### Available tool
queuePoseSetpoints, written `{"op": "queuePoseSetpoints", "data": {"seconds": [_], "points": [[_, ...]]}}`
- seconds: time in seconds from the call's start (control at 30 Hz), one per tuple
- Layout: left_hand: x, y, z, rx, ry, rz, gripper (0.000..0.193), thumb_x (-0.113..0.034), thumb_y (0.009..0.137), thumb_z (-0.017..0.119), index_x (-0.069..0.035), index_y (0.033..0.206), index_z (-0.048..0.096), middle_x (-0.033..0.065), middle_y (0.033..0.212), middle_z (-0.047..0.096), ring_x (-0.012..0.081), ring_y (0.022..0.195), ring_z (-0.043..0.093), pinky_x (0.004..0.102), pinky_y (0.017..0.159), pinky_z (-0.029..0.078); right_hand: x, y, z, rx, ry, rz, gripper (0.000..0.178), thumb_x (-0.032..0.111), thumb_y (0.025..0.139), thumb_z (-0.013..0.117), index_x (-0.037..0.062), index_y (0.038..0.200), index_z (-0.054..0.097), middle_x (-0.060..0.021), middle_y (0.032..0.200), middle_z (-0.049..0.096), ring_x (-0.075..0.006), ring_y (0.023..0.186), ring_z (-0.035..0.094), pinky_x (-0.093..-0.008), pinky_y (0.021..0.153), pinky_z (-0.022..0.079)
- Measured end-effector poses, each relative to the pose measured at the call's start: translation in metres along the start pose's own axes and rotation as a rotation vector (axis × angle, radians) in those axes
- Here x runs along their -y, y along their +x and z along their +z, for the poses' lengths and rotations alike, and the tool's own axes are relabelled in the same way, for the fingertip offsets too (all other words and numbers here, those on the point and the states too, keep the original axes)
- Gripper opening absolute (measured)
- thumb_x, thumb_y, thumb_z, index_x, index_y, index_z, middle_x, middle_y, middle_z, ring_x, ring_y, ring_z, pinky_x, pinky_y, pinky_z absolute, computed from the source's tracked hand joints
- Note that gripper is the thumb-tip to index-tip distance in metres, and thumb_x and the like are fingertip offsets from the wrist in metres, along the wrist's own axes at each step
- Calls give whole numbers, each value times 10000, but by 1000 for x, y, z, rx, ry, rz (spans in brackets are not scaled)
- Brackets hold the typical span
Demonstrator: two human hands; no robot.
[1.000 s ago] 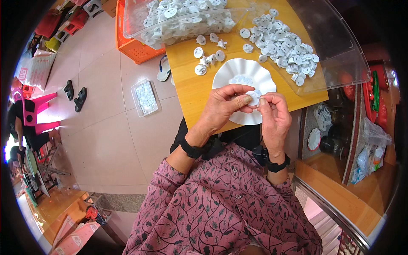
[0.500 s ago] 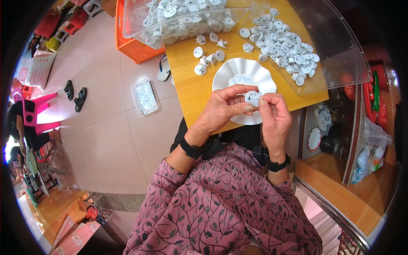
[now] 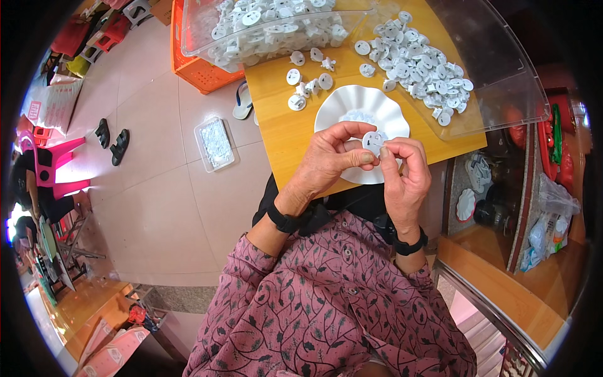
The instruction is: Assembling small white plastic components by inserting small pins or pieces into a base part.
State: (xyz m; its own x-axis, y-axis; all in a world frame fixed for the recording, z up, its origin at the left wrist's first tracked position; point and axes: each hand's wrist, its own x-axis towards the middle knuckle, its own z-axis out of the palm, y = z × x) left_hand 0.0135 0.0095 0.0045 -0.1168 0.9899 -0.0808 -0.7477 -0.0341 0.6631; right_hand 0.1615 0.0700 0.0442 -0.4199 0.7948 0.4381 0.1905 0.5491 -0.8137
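Over the near side of a white wavy-rimmed plate [image 3: 394, 112], both my hands meet at one round white plastic part [image 3: 374, 141] with small dark slots. Thumb and fingers of my left hand [image 3: 330, 154] pinch its left edge. From the other side, my right hand [image 3: 405, 166] is closed, with thumb and fingertips at the disc's right edge; whether a smaller piece sits between them is hidden. Small clear pieces [image 3: 359, 117] lie in the plate. Several similar white parts [image 3: 308, 88] are scattered on the yellow table [image 3: 282, 141] left of the plate.
A clear bin [image 3: 270, 34] full of white parts stands at the back, beside an orange crate [image 3: 195, 75]. Another pile of parts [image 3: 418, 69] spreads before a clear tray [image 3: 502, 81] at right. A small clear box [image 3: 214, 144] and sandals [image 3: 118, 147] are on the floor.
The round white part has tilted a little and its face has turned slightly. My right fingertips have shifted slightly along its edge; both hands stay almost in place.
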Motion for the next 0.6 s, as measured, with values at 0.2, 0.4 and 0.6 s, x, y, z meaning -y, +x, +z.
{"op": "queuePoseSetpoints", "data": {"seconds": [0.2,0.4,0.6], "points": [[1,-1,-1,8,-11,15,426,22,844,715,33,1245,572,124,1096,657,203,897,694,276,739,582,1,0,0,16,0,-3,93,-25,856,668,0,933,623,-93,940,634,-183,811,617,-296,731,506],[-2,-2,0,-5,8,8,441,21,837,723,28,1253,578,102,1094,655,173,884,681,270,745,570,4,0,-2,32,-22,-15,110,-35,846,672,8,942,640,-93,934,634,-195,828,625,-304,737,508],[-1,-2,-1,8,17,23,434,22,835,724,30,1247,588,98,1131,652,146,889,664,270,759,571,6,-1,-4,50,-58,-15,137,-54,834,672,12,952,646,-96,934,634,-208,850,635,-312,749,511]]}}
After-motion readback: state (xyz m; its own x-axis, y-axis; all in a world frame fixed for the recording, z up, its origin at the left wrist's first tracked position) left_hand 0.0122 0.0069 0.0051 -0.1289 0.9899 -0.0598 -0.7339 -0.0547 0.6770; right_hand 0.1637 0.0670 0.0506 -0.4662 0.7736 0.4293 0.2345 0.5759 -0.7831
